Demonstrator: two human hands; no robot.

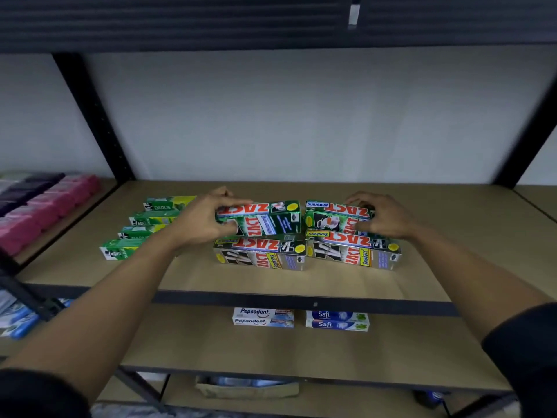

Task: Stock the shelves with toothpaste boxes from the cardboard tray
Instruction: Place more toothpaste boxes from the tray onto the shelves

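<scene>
On the upper wooden shelf (301, 282) two silver Zact Smokers boxes lie side by side, the left one (260, 254) and the right one (352, 251). A green Zact box sits on top of each. My left hand (205, 220) grips the left end of the left green box (265, 220), thumb below and fingers over its top. My right hand (382, 217) grips the right end of the right green box (331, 217). The cardboard tray (247, 389) shows under the lower shelf, partly hidden, with blue packs inside.
Several green Darlie boxes (141, 229) lie in a row left of my left arm. Pink and dark packs (45, 206) fill the neighbouring shelf bay at far left. On the lower shelf sit Pepsodent boxes (262, 317) and Safi boxes (337, 320). Black uprights frame the bay.
</scene>
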